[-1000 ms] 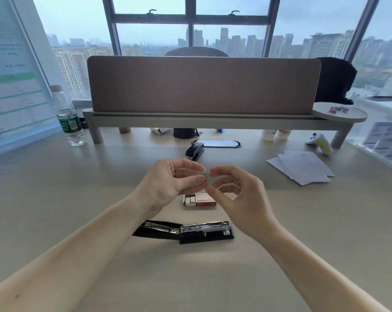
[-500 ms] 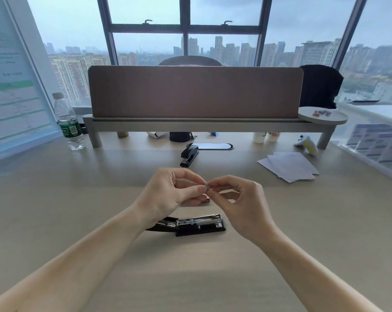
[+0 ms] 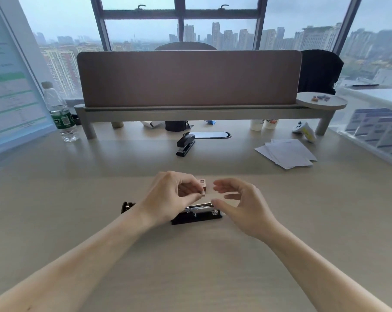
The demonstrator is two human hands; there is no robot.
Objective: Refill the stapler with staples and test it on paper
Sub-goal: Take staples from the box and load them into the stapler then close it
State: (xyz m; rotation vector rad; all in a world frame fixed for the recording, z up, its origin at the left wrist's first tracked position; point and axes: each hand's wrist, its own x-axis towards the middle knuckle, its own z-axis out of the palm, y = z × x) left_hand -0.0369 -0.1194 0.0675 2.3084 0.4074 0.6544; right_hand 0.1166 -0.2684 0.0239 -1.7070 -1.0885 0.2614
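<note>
the desk (image 3: 55, 199) is seen with papers (image 3: 287, 153) toward its far right. an opened stapler (image 3: 197, 213) lies at its middle, under both hands. the left hand (image 3: 170, 199) is pinched, contents unclear; the right hand (image 3: 240, 206) is held open, empty. a staple box (image 3: 202, 186) sits between them.

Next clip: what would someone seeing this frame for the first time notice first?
Two bare hands meet over the desk's middle: the left hand pinches something small, the right hand is open beside it. Under them lies a black stapler swung open, its metal rail exposed, a small staple box just behind. Farther back sit a second, closed stapler and loose paper sheets at right.
</note>
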